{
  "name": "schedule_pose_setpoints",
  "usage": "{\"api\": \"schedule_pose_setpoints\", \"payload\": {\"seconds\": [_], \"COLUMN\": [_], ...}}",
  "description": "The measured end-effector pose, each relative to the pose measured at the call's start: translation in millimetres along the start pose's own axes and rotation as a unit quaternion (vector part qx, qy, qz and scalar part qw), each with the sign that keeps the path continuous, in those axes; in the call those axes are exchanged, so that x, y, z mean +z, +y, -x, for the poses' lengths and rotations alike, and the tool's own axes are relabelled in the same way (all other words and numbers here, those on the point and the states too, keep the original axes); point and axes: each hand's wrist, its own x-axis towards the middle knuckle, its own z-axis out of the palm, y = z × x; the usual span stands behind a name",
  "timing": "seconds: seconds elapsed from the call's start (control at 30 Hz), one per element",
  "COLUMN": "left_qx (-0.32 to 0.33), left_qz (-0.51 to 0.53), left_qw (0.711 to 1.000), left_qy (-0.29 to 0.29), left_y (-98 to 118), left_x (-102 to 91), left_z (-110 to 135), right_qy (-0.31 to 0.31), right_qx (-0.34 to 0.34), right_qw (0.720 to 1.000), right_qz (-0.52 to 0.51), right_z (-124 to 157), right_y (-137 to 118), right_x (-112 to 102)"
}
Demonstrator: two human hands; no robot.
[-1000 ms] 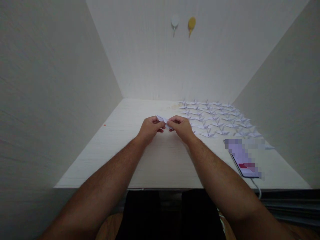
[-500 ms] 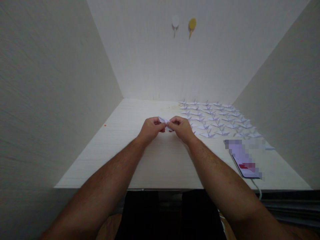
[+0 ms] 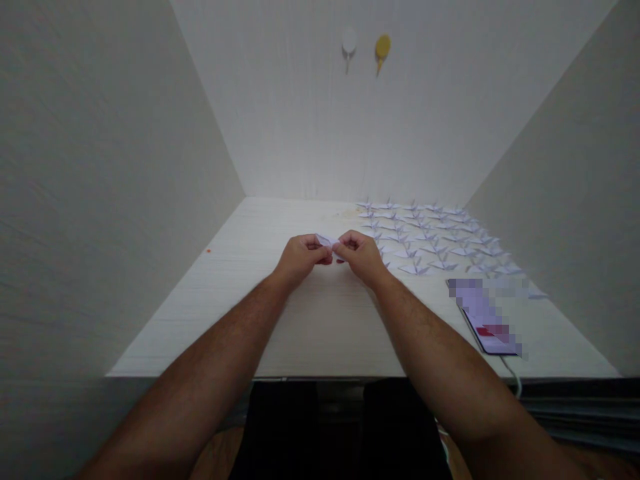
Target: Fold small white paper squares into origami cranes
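Note:
Between my hands is a small piece of folded white paper (image 3: 326,239), held just above the table. My left hand (image 3: 306,256) pinches it from the left, thumb pressed against the fingers. On the other side my right hand (image 3: 359,254) is closed on it too, its thumb close to the left thumb. The fingers cover much of the paper, so its full shape is hidden. Several rows of white paper cranes (image 3: 427,237) stand on the table just beyond and to the right of my right hand.
A phone or tablet (image 3: 484,317) with a blurred screen lies at the right, its cable (image 3: 511,370) running over the front edge of the white table (image 3: 330,333). Panels enclose the left, back and right. A white hook (image 3: 349,41) and a yellow hook (image 3: 383,47) are on the back wall.
The view has shifted very slightly. Both hands still pinch the folded paper in nearly the same place, with only a small shift of the fingers.

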Motion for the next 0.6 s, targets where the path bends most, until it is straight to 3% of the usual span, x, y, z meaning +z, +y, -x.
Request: {"api": "schedule_pose_setpoints", "payload": {"seconds": [0.17, 0.6], "left_qx": [-0.027, -0.015], "left_qz": [0.036, 0.020], "left_qw": [0.999, 1.000], "left_qy": [0.004, 0.017], "left_y": [2.8, 3.4], "left_x": [2.3, 7.2], "left_z": [1.3, 2.2], "right_qy": [0.007, 0.020], "right_qx": [0.001, 0.008], "right_qw": [1.000, 1.000], "right_qz": [0.016, 0.015], "right_z": [0.9, -1.2], "right_y": [-3.5, 6.0], "right_x": [-0.5, 0.0]}}
